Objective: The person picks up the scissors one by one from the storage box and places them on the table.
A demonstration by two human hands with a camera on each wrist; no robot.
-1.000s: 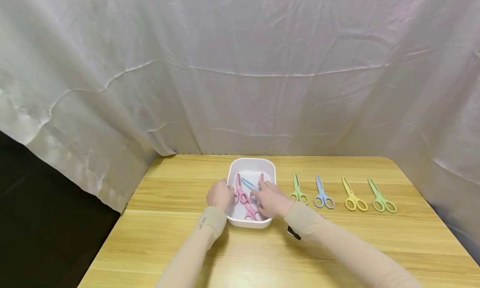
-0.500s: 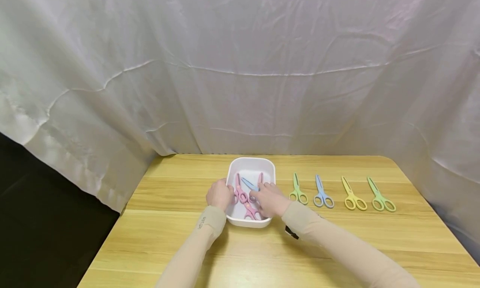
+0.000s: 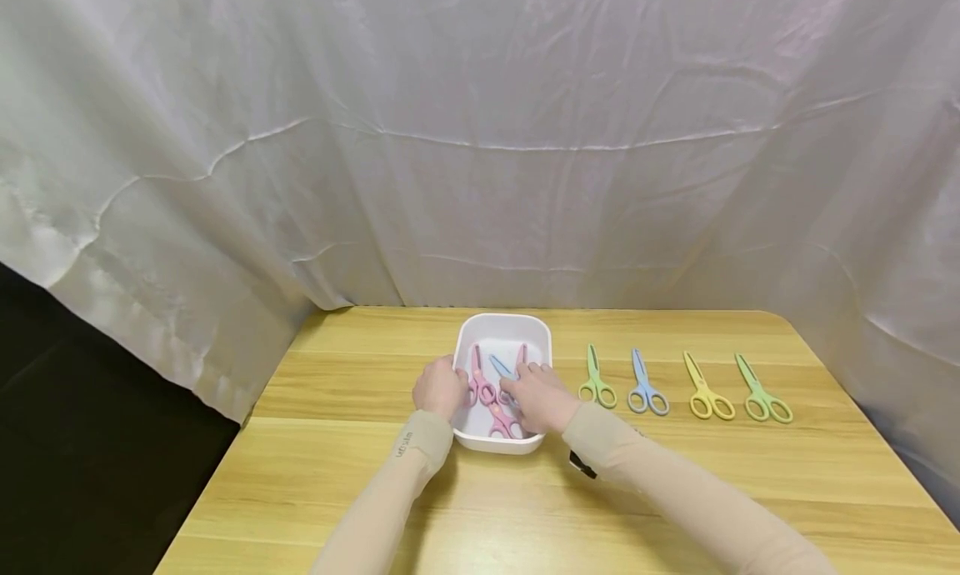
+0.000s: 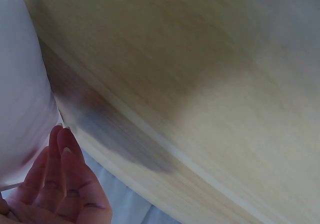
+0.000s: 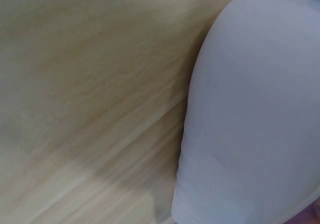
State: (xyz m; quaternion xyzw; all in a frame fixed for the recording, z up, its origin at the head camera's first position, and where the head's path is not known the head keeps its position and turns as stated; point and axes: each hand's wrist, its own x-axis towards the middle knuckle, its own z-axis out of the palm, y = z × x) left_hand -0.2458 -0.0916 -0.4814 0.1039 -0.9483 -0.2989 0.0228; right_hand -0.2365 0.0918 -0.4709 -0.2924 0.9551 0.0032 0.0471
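A white plastic box [image 3: 495, 445] stands on the table with three pink scissors and one blue pair inside. My left hand [image 3: 439, 387] grips its left rim; in the left wrist view the fingers [image 4: 72, 181] lie along the outer wall. Reaching over the right side, my right hand [image 3: 546, 398] pinches the blue scissors [image 3: 501, 367], covering their handles. One pair of pink scissors [image 3: 477, 379] lies at the left, another pair of pink scissors [image 3: 501, 423] near the front. The third pink scissors [image 3: 522, 354] show their blades beyond my right fingers. The right wrist view shows mostly the box's outer wall.
Right of the box, a row on the wooden table [image 3: 337, 475] holds green scissors [image 3: 595, 383], blue scissors [image 3: 644, 385], yellow scissors [image 3: 703, 389] and another green pair of scissors [image 3: 759, 392]. A pale curtain [image 3: 480, 183] hangs behind the table.
The blue scissors in the box have shifted slightly to the right and turned a little under my right hand. My left hand has stayed at the rim.
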